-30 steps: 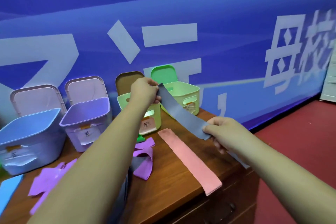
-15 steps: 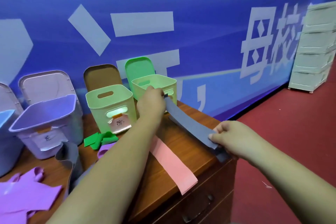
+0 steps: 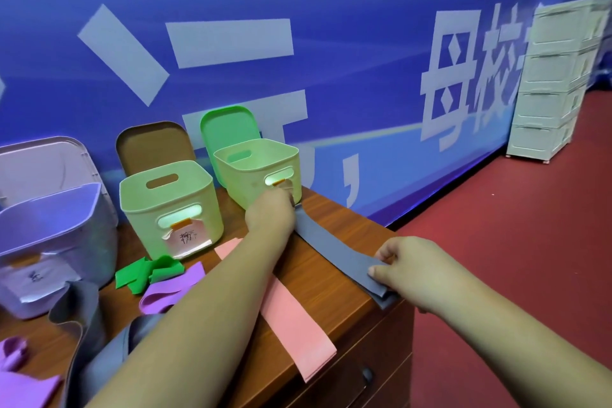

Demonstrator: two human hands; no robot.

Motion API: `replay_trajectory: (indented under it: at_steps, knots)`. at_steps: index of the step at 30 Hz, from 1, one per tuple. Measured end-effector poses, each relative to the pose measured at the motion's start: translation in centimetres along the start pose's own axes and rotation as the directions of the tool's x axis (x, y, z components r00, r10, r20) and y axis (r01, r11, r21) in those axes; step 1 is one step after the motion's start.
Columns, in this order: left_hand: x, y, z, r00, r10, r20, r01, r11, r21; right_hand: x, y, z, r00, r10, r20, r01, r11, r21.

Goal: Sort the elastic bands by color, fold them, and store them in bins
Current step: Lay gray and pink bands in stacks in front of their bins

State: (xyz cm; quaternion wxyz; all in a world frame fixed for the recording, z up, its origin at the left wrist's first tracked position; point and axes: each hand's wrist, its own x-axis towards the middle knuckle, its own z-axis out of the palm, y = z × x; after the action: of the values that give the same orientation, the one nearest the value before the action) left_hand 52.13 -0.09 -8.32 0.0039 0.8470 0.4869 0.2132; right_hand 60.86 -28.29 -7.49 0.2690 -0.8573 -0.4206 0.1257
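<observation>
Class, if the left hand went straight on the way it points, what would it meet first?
Probably the front wall of the far-right green bin, just beyond the left hand gripping the grey band; depth is unclear.

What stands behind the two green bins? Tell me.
A brown lid stands behind the nearer green bin, a green lid behind the farther green bin, both upright before the blue banner. The bins cover the lids' lower parts.

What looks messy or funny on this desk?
The pink band pokes out over the desk's front edge. The paper label on the nearer green bin looks torn and peeling. The green band lies crumpled, not folded.
</observation>
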Motion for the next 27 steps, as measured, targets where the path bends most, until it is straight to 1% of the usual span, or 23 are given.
replay_trajectory:
  at_steps: [3, 7, 12, 20, 27]
  knots:
    - [0.4, -0.1, 0.3, 0.999, 0.007, 0.035, -0.008, 1.000, 0.018, -0.1, 0.1, 0.3, 1.000, 0.015, 0.011, -0.015, 1.000, -0.019]
    - [0.7, -0.2, 0.6, 0.998, 0.017, 0.054, -0.019, 0.999, 0.037, 0.2, 0.5, 0.6, 0.999, 0.046, -0.010, -0.047, 0.998, -0.035]
    - [0.8, -0.2, 1.0, 0.995, 0.013, 0.095, -0.021, 0.996, 0.086, 0.2, 0.7, 0.7, 0.999, 0.050, 0.002, -0.050, 0.998, -0.047]
    - [1.3, -0.5, 1.6, 0.993, 0.037, 0.115, -0.049, 0.994, 0.097, 0.1, 0.3, 0.7, 0.998, 0.065, 0.006, -0.065, 0.995, -0.073]
    - [1.4, -0.5, 1.3, 0.983, 0.029, 0.183, -0.048, 0.994, 0.101, -0.5, 0.1, 0.9, 0.999, 0.042, -0.010, -0.043, 0.984, -0.171]
